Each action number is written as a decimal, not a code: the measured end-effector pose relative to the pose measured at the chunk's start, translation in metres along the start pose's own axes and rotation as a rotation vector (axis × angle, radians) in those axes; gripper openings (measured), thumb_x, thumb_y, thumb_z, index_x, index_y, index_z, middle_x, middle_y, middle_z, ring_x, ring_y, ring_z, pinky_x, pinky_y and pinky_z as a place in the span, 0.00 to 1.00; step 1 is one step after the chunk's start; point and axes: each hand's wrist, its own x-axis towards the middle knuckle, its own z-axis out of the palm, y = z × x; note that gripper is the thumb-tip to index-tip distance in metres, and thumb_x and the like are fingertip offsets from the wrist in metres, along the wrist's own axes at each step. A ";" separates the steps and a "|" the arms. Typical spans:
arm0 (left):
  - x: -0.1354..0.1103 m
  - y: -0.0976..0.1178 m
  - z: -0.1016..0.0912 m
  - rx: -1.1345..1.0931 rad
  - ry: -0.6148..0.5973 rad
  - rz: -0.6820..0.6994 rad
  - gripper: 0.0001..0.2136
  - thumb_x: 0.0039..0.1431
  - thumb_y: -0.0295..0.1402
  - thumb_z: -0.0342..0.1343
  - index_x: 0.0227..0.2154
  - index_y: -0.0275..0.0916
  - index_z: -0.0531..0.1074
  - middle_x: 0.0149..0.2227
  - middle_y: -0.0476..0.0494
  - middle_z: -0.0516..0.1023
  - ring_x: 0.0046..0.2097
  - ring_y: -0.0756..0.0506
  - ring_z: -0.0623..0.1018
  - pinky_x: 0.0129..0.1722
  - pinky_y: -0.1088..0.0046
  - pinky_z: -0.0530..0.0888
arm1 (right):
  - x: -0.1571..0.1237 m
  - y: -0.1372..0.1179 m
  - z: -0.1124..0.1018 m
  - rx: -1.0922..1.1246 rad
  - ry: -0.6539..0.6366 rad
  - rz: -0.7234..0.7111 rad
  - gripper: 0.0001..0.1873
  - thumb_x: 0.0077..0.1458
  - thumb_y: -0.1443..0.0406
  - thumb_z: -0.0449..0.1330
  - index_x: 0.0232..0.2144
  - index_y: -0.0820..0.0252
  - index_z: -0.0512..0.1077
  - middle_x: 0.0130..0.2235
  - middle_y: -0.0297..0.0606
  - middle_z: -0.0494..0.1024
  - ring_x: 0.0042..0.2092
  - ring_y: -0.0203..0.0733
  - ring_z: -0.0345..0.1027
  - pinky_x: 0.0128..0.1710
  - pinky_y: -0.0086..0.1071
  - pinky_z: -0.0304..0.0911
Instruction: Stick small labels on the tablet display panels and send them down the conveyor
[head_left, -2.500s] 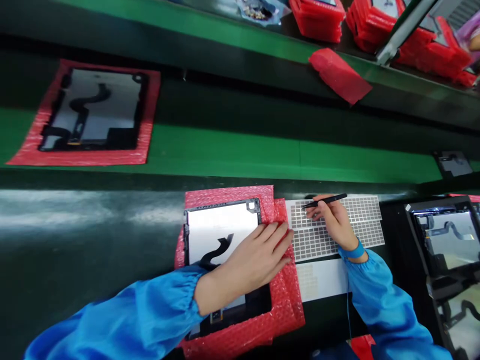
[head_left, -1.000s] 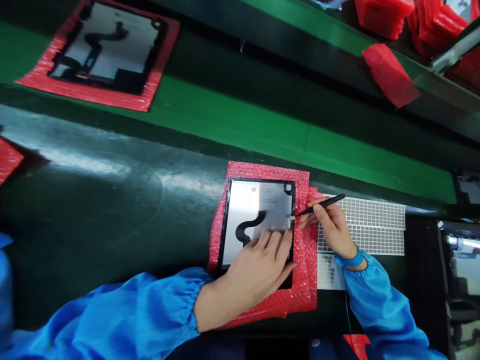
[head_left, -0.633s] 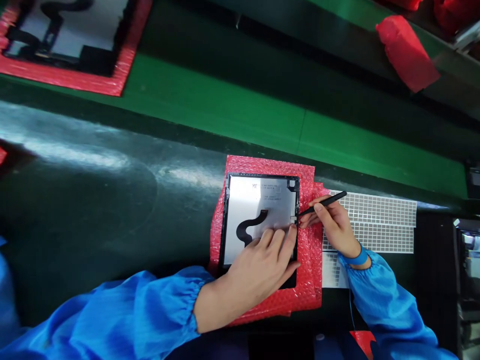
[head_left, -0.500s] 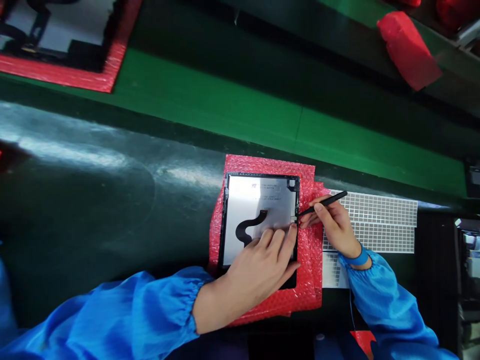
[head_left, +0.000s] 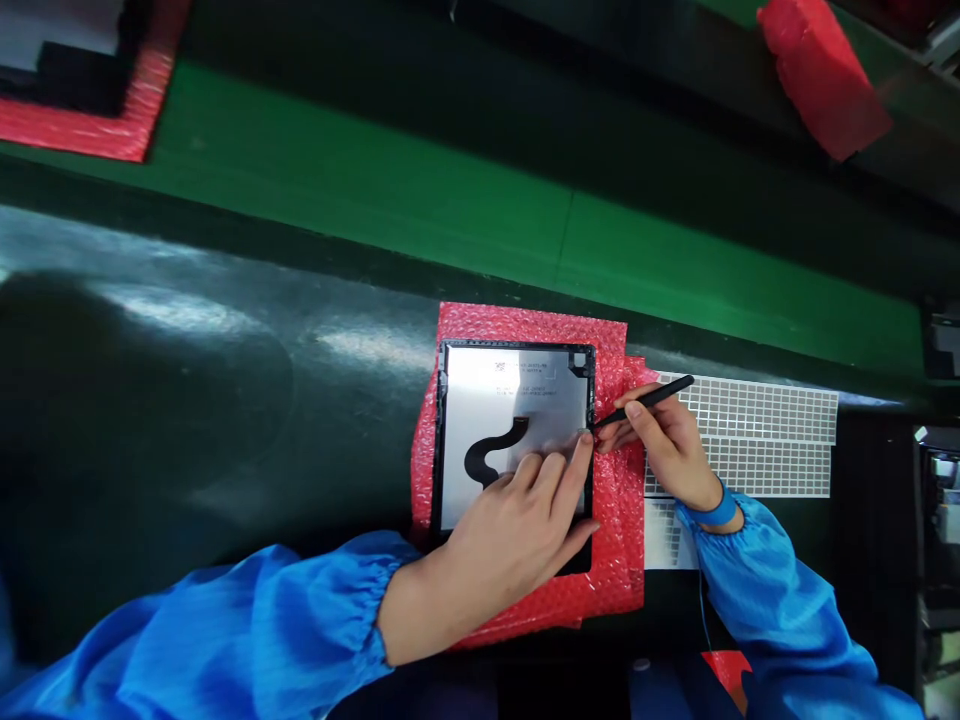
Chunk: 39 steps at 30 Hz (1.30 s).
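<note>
A silver display panel (head_left: 510, 405) with a black frame and a curved black flex cable (head_left: 491, 450) lies on a red bubble-wrap sheet (head_left: 525, 325). My left hand (head_left: 517, 525) rests flat on the panel's lower right part, fingers stretched out, one fingertip at the right edge. My right hand (head_left: 664, 445) is closed on black tweezers (head_left: 645, 400), whose tip touches the panel's right edge beside that fingertip. Both sleeves are blue, and a blue strap circles the right wrist.
White sheets of small grid stickers (head_left: 757, 435) lie right of the bubble wrap. A green conveyor belt (head_left: 450, 205) runs behind. Another panel on red wrap (head_left: 90, 110) sits at top left, a red pouch (head_left: 825, 75) at top right, and a dark tray (head_left: 937, 520) at the right edge.
My right hand moved the tweezers from the sticker sheet to the panel's right edge. My left hand slid slightly so a fingertip meets the tweezer tip. The view shifted down and right.
</note>
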 end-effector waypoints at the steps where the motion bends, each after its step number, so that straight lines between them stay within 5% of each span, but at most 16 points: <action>1: 0.000 -0.001 0.000 -0.004 -0.002 0.001 0.38 0.65 0.43 0.64 0.66 0.16 0.65 0.45 0.31 0.80 0.41 0.38 0.80 0.33 0.63 0.81 | 0.000 0.000 0.000 -0.001 0.001 -0.001 0.15 0.71 0.51 0.62 0.45 0.56 0.72 0.32 0.34 0.85 0.31 0.40 0.83 0.35 0.35 0.82; 10: 0.002 -0.009 -0.001 -0.056 0.034 0.014 0.36 0.66 0.44 0.62 0.65 0.17 0.64 0.48 0.28 0.81 0.43 0.38 0.83 0.33 0.63 0.82 | 0.002 -0.009 -0.002 0.079 0.094 -0.038 0.16 0.67 0.50 0.65 0.42 0.55 0.72 0.28 0.32 0.83 0.27 0.40 0.82 0.29 0.33 0.81; 15: 0.004 -0.009 -0.005 -0.034 0.091 0.001 0.30 0.71 0.43 0.57 0.64 0.20 0.66 0.46 0.30 0.82 0.42 0.38 0.83 0.30 0.64 0.79 | -0.040 -0.027 -0.035 -0.054 0.228 -0.125 0.14 0.68 0.52 0.65 0.43 0.55 0.75 0.30 0.35 0.85 0.27 0.42 0.83 0.27 0.34 0.80; 19: 0.005 0.017 -0.007 -0.058 0.147 0.136 0.24 0.73 0.40 0.54 0.60 0.23 0.72 0.47 0.31 0.82 0.46 0.36 0.82 0.41 0.61 0.79 | -0.098 -0.021 -0.063 -0.172 0.287 -0.146 0.09 0.71 0.57 0.63 0.44 0.55 0.77 0.32 0.36 0.86 0.28 0.42 0.83 0.27 0.33 0.79; 22: 0.000 0.050 0.003 -0.114 0.080 0.328 0.25 0.73 0.44 0.53 0.61 0.28 0.74 0.58 0.31 0.80 0.58 0.33 0.78 0.57 0.56 0.74 | -0.132 -0.002 -0.072 -0.245 0.262 -0.100 0.08 0.72 0.59 0.62 0.46 0.55 0.77 0.32 0.36 0.85 0.30 0.42 0.84 0.30 0.33 0.80; 25: -0.008 0.077 0.021 -0.119 0.003 0.381 0.33 0.71 0.54 0.51 0.65 0.30 0.71 0.69 0.30 0.71 0.68 0.30 0.70 0.65 0.53 0.65 | -0.151 0.018 -0.071 -0.328 0.255 -0.031 0.09 0.72 0.57 0.62 0.46 0.56 0.76 0.32 0.37 0.85 0.33 0.44 0.85 0.32 0.34 0.81; 29: -0.014 0.089 0.037 -0.072 -0.066 0.341 0.39 0.67 0.60 0.53 0.66 0.29 0.70 0.71 0.27 0.67 0.70 0.28 0.67 0.66 0.51 0.61 | -0.156 0.031 -0.066 -0.383 0.276 -0.020 0.12 0.72 0.54 0.61 0.44 0.57 0.75 0.32 0.39 0.85 0.34 0.45 0.85 0.31 0.33 0.81; 39: -0.013 0.086 0.031 -0.063 -0.146 0.336 0.38 0.67 0.57 0.56 0.68 0.32 0.68 0.73 0.29 0.64 0.71 0.29 0.65 0.67 0.51 0.62 | -0.151 0.022 -0.064 -0.459 0.228 -0.044 0.14 0.72 0.54 0.60 0.43 0.57 0.76 0.33 0.38 0.84 0.33 0.43 0.84 0.33 0.33 0.81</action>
